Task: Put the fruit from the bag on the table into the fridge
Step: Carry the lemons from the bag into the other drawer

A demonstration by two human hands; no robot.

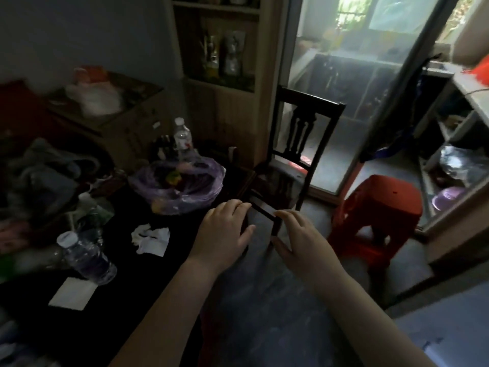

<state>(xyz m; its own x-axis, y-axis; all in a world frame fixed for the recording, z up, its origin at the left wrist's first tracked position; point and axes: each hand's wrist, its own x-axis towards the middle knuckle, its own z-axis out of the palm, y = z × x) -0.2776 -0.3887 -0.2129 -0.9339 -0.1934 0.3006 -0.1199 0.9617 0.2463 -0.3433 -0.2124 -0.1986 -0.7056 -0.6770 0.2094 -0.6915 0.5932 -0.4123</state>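
- Two bare hands are extended, palms down, over the gap between table and chair; findings run from the largest item to the smallest.
- Table [148, 295]: dark top, occupying the left of the view and heavily cluttered.
- Fridge [460, 165]: stands open at the right edge; shelves visible, holding a clear bag and a purple bowl. Contents otherwise too blurred to identify.
- Chair [296, 165]: dark wood, set at the table's far corner with its back toward the bright doorway.
- Stool [381, 207]: red plastic, on the floor between the chair and the fridge.
- Bag [180, 186]: translucent purple plastic, mouth open, resting on the table near its far right corner. Fruit [173, 177] lies inside, seen as yellow-green and dark shapes; kinds cannot be told.
- Left hand [225, 231]: fingers spread loosely, gripping nothing, above the table's right edge and just short of the bag.
- Right hand [301, 239]: fingers loosely extended, empty, above the floor in front of the chair seat; whether its fingertips touch the seat edge cannot be told.
- Lying bottle [87, 255]: clear plastic, on its side near the table's front left.
- Upright bottle [182, 136]: clear, white cap, standing just behind the bag.
- Crumpled tissue [150, 238]: white, between the bag and the lying bottle.
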